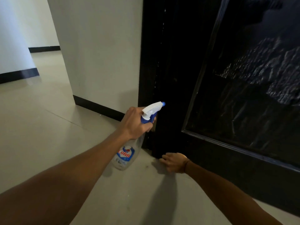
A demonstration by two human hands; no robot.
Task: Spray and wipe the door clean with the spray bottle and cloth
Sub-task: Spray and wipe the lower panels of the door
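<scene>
The black door (211, 153) fills the right side, with a glossy recessed panel (251, 95) showing wet streaks. My left hand (136, 124) grips the neck of a clear spray bottle (125, 158) with a white and blue trigger head. Its nozzle (163, 103) points at the door's lower left edge, close to it. My right hand (173, 161) is low at the door's bottom corner, touching the floor line with its fingers curled. No cloth shows; the inside of that hand is hidden.
A black door frame (146, 78) stands left of the door, beside a white wall (100, 54) with a black skirting board (97, 106). Pale floor tiles (48, 127) stretch left into a hallway. White specks dot the frame's edge.
</scene>
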